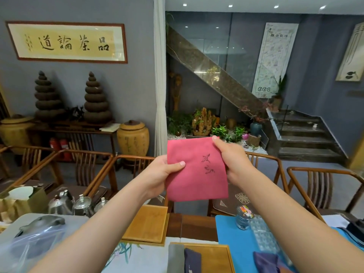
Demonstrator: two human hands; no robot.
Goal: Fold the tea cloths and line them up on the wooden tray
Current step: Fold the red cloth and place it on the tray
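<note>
I hold the pink tea cloth (197,170) up, left hand (163,172) and right hand (232,160) pinching its edges; loosening either pinch could undo its fold.

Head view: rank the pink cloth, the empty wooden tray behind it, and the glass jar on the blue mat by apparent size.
1. Pink cloth, held up near the camera, which enlarges it.
2. Empty wooden tray; smaller here, but it lies farther off, so true order with the cloth is unsure.
3. Glass jar, clearly smallest.
</note>
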